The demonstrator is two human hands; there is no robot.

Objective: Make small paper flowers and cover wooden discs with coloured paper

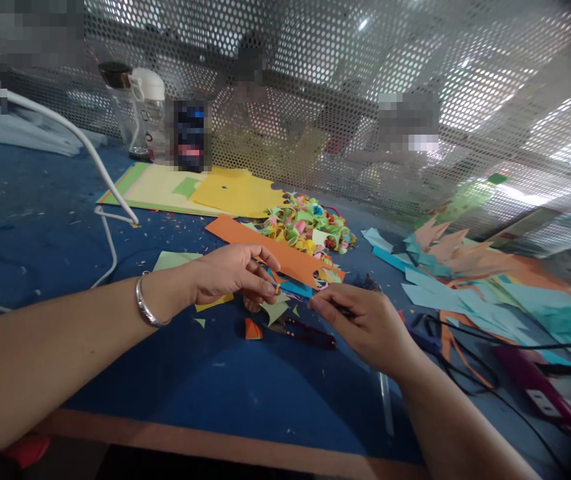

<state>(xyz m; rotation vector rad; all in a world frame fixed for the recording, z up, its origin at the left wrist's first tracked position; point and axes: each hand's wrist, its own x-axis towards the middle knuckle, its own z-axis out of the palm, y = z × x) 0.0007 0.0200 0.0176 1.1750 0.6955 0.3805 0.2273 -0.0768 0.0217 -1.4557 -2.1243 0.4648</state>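
My left hand (238,275), with a silver bangle at the wrist, pinches a small orange and yellow paper piece (278,288) between thumb and fingertips. A little to its right, my right hand (362,320) is closed in a pinch; something thin and dark shows between its fingers, too hidden to name. Below the hands lie dark-handled snips (310,332), a pale green paper scrap (275,311) and a small folded orange paper piece (252,329). Just beyond the fingers is a long orange paper strip (265,247) with a notched end, partly over blue paper (295,288).
A heap of small coloured paper pieces (310,223) sits behind the strip, beside yellow sheets (238,192). Two bottles (152,123) and a phone (190,137) stand by the perforated screen. Blue paper strips (485,307), black cables and a purple power strip (540,387) occupy the right.
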